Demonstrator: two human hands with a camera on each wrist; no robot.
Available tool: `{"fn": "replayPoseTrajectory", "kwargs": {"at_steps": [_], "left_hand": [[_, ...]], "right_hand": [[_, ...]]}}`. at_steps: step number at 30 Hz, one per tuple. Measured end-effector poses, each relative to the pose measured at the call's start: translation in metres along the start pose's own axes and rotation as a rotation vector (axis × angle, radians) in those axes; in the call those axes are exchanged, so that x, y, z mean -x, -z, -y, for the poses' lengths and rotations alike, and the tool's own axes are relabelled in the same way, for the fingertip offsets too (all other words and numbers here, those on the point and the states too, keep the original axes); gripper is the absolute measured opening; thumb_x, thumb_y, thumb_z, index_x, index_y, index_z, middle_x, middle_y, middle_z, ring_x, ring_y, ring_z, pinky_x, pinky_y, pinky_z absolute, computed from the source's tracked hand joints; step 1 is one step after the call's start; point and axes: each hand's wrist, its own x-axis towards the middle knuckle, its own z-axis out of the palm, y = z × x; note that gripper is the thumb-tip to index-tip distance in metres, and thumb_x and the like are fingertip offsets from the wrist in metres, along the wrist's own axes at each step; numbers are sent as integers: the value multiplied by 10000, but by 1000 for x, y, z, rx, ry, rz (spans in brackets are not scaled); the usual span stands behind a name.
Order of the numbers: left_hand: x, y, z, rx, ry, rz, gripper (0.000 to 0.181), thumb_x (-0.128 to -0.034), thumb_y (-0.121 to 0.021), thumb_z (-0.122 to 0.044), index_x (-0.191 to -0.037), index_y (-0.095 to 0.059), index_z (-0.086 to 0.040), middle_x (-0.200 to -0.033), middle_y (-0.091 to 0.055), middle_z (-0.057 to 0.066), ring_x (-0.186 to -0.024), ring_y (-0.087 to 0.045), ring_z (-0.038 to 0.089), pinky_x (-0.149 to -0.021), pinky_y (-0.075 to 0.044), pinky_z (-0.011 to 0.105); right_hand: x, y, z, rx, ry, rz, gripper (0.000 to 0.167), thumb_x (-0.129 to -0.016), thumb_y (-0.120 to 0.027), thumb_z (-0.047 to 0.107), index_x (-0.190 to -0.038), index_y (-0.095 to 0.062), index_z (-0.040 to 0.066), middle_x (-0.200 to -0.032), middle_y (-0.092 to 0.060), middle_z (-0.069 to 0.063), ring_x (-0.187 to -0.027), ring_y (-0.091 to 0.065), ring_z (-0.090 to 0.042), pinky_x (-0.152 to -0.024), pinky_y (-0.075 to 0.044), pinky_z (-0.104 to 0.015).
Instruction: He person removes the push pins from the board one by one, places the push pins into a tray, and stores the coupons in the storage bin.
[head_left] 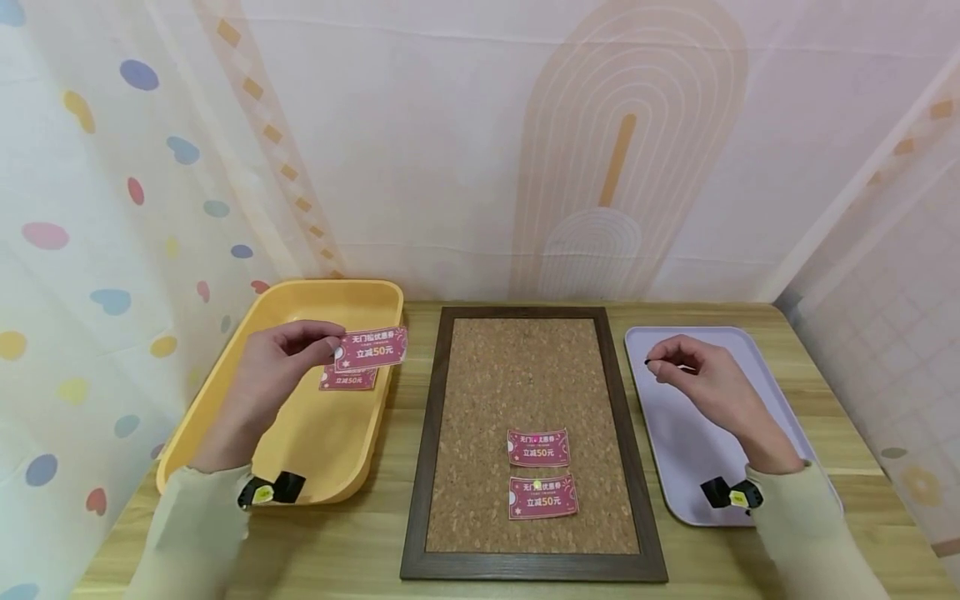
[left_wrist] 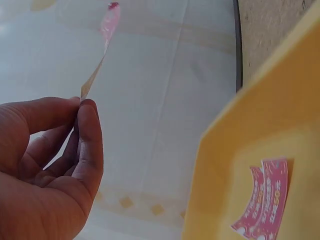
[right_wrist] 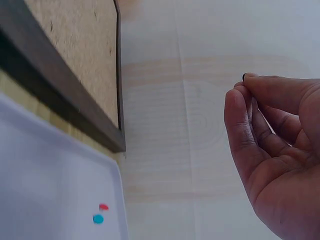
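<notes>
My left hand (head_left: 281, 367) pinches a pink paper coupon (head_left: 371, 348) by its left edge, above the yellow bin (head_left: 300, 292). In the left wrist view that held coupon (left_wrist: 107, 30) is seen edge-on. Two overlapping coupons (left_wrist: 272, 195) lie in the bin. Over the lilac tray (head_left: 675, 450), my right hand (head_left: 708, 387) pinches a small black thumbtack (right_wrist: 244, 77) between thumb and fingertips. On the framed corkboard (head_left: 487, 400), an upper coupon (head_left: 538, 450) has a pink tack and a lower coupon (head_left: 543, 500) a yellow one.
A red tack (right_wrist: 103, 207) and a blue tack (right_wrist: 98, 219) lie in the tray. The corkboard's dark frame (head_left: 532, 567) stands between bin and tray on the wooden table (head_left: 337, 550). A patterned curtain (head_left: 450, 167) hangs behind.
</notes>
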Motion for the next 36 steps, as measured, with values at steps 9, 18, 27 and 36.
{"fn": "replayPoseTrajectory", "kwargs": {"at_steps": [9, 18, 27, 36], "left_hand": [[-18, 34, 23, 119, 68, 59, 211, -1029, -656, -151, -1191, -733, -39, -1041, -737, -115, -916, -695, 46, -824, -556, 175], [-35, 57, 51, 367, 130, 123, 166, -1021, -641, -57, -1094, -781, -107, -1036, -753, -61, -941, -710, 46, -840, -557, 186], [-53, 72, 74, 311, 205, 198, 175, -1017, -640, -33, -1097, -790, -76, -1018, -762, -44, -930, -723, 74, -837, -570, 217], [-55, 75, 106, 180, 269, 354, 216, -1049, -585, -35, -1209, -718, 27, -1072, -742, -57, -991, -705, 68, -886, -564, 239]], "right_hand": [[-1, 16, -12, 28, -17, -5, 76, -999, -685, 79, -1047, -716, 29, -951, -711, -26, -789, -647, -70, -704, -506, -193], [-8, 27, -25, 54, -27, 19, 60, -992, -674, 39, -1026, -703, -1, -878, -687, -56, -753, -632, -80, -698, -501, -192], [-14, 34, -40, 51, -99, 61, 160, -1010, -660, 71, -1107, -677, -54, -924, -687, -107, -816, -673, -127, -749, -512, -196], [-19, 36, -56, 31, -116, 99, 120, -1009, -630, 7, -1079, -670, -82, -907, -667, -176, -801, -652, -116, -741, -534, -236]]}}
